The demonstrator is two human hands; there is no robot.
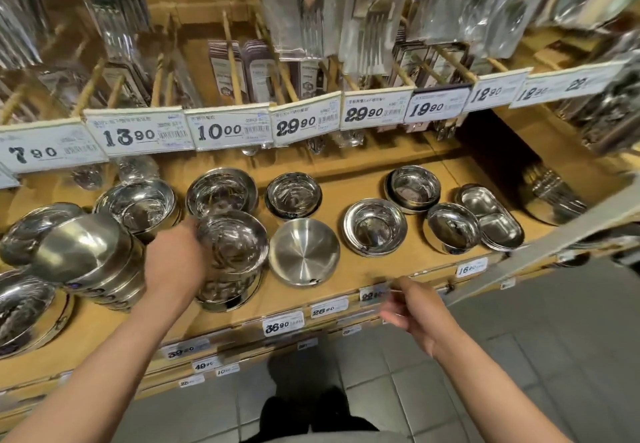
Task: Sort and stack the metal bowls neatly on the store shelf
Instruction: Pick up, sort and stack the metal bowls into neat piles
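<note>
A tall stack of shiny metal bowls (232, 252) stands near the front of the wooden shelf (408, 267). My left hand (173, 262) grips the stack's left side near the top, fingers curled round its rim. Right of it lies a single matte bowl (304, 252). Behind stand two more bowl stacks (221, 193) (293, 195). A tilted stack of bowls (90, 255) leans just left of my left hand. My right hand (412, 307) hovers in front of the shelf edge, blurred, fingers loose, holding nothing.
Further right sit a wide-rimmed bowl (374, 228), two small bowl stacks (414, 188) (452, 228) and divided trays (491, 217). Price tags (228, 131) and hanging packaged cutlery (311, 9) overhang the back of the shelf. Large bowls (24, 311) fill the left end.
</note>
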